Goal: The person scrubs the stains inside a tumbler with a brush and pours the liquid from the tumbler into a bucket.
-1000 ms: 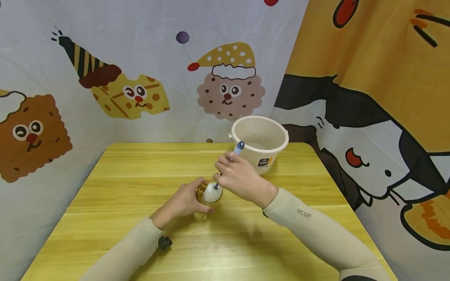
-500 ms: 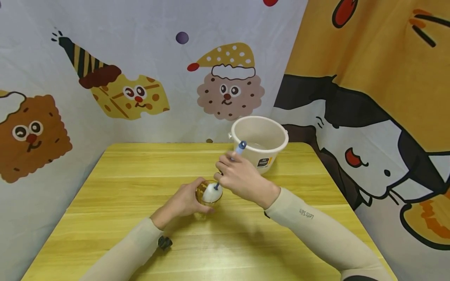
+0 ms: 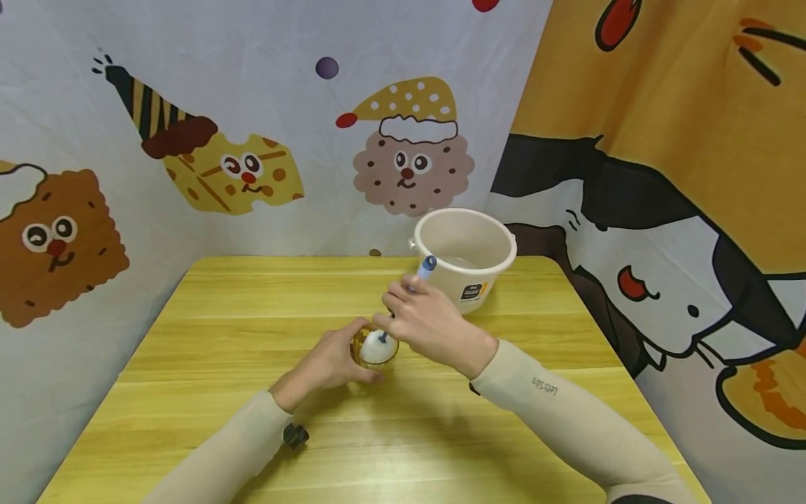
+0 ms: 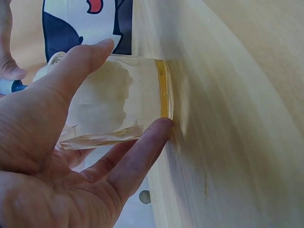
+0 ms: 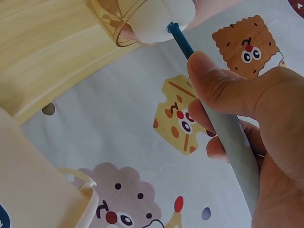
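Note:
My left hand (image 3: 330, 358) holds an amber-tinted clear glass (image 4: 142, 90) near the middle of the table, thumb on one side and fingers on the other. The glass's base faces the tabletop in the left wrist view. Inside it sits the white sponge head (image 3: 376, 348) of a cup brush, pressed near the mouth and partly seen through the wall. My right hand (image 3: 434, 322) grips the brush's blue-grey handle (image 5: 232, 142), thumb laid along it. The handle slants up and right, its dark blue end (image 3: 430, 262) above the fist.
A cream bucket (image 3: 466, 288) stands at the table's back right, just behind my right hand. The wooden table (image 3: 252, 308) ends at a patterned cloth (image 3: 264, 70) behind, with another cloth at right. A dark strap piece (image 3: 295, 435) is at my left wrist.
The brush handle's end tipped slightly right, then back left. My right hand and the sponge head have shifted a little left; the left hand and glass stay nearly in place.

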Motion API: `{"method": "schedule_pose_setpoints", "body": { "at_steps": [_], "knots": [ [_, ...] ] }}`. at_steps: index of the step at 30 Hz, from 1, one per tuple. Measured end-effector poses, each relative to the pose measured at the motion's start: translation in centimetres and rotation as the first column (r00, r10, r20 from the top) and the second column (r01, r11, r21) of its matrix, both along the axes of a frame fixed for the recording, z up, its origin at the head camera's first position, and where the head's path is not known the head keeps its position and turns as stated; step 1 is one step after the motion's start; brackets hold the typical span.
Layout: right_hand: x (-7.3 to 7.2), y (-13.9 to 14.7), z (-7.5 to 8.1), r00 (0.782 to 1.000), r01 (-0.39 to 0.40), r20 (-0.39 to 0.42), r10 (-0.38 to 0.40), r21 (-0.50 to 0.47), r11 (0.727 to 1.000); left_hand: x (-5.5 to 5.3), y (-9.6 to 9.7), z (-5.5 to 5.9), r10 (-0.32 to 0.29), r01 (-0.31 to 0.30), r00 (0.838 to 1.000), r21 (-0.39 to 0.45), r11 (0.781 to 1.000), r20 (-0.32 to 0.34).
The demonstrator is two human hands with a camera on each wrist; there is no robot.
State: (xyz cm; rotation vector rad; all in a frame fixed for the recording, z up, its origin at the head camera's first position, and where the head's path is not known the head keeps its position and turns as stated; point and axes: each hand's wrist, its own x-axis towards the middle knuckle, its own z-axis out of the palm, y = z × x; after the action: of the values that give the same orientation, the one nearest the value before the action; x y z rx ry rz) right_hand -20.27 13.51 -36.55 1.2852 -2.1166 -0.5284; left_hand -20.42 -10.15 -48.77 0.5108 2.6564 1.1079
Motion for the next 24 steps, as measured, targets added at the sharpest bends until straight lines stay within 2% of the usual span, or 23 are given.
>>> {"method": "schedule_pose_setpoints", "body": {
  "at_steps": [9, 24],
  "knots": [
    [-0.1, -0.6, -0.2, 1.000, -0.013, -0.020, 0.013, -0.026, 1.000, 0.0, 0.0, 0.2, -0.006, 0.006, 1.000, -0.002, 1.000, 0.013],
    [-0.5, -1.1, -0.3, 0.999, -0.012, -0.044, 0.011, -0.032, 0.999, 0.2, 0.0, 0.3, -0.021, 0.021, 1.000, 0.022, 1.000, -0.006]
  ]
}}
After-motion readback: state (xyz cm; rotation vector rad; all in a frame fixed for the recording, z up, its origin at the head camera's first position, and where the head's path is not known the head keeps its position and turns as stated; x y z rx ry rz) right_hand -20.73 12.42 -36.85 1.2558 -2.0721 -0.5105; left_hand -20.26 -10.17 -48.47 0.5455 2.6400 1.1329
